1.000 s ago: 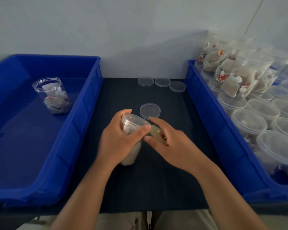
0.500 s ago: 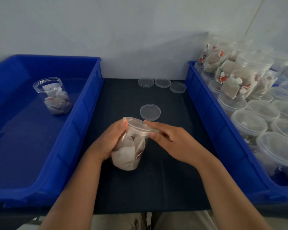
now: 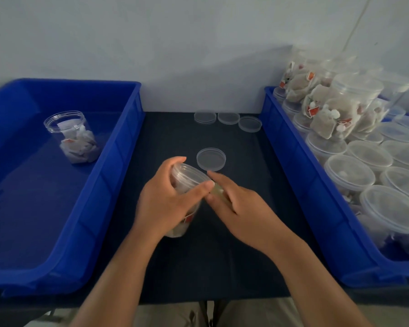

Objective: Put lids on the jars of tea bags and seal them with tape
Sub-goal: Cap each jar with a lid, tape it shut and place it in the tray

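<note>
Jar [image 3: 187, 182], lidded and tilted, at frame centre on the dark table [image 3: 198, 256]. Left hand [image 3: 165, 201] grips it, fingers and thumb curled round its upper part. Right hand [image 3: 241, 208], fingers nearly straight, pinches a tape strip [image 3: 219, 191] at the lid edge. Loose lid [image 3: 211, 159] lies just above. Left bin [image 3: 118, 185] holds an open jar [image 3: 76, 138], upper left. Right bin [image 3: 293, 185] holds lidded jars.

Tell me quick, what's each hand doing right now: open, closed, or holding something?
Left hand: closed around the lidded jar, holding it tilted.
Right hand: pinching a strip of tape beside the jar's lid.
</note>
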